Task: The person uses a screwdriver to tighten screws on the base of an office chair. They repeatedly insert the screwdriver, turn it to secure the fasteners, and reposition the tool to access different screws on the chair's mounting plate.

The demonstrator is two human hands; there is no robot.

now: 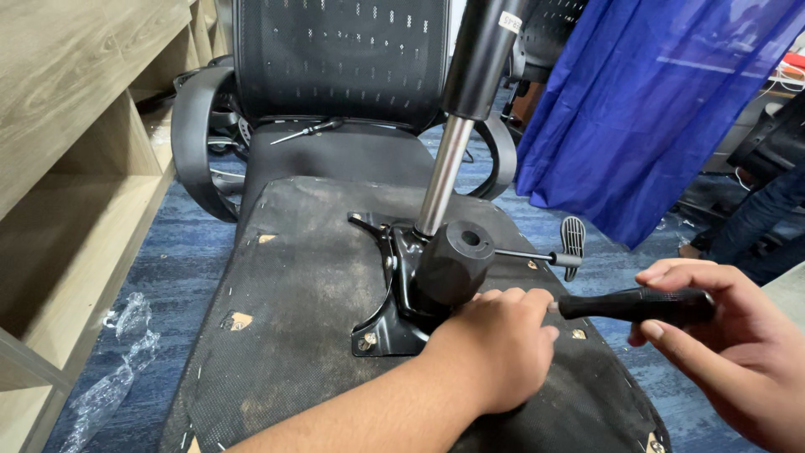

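Head view, looking down at an upturned office chair seat, its dusty black underside facing up, resting on another black mesh chair. Bolted near the seat's centre is a black metal mechanism plate w/ a round black knob and a chrome gas-lift column rising at a tilt toward the top edge. Left hand lies curled, fingers folded down, on the plate just right of the knob; what its grip encloses can't be told. Right hand, near the seat's right edge, is closed around the black handle of a screwdriver, held roughly level, tip end pointing left and meeting the left hand's knuckles. A thin lever w/ paddle sticks out right of the knob. Another screwdriver lies on the far chair's seat. Blue cloth hangs upper right; wooden shelving at left; crumpled clear plastic on blue carpet.
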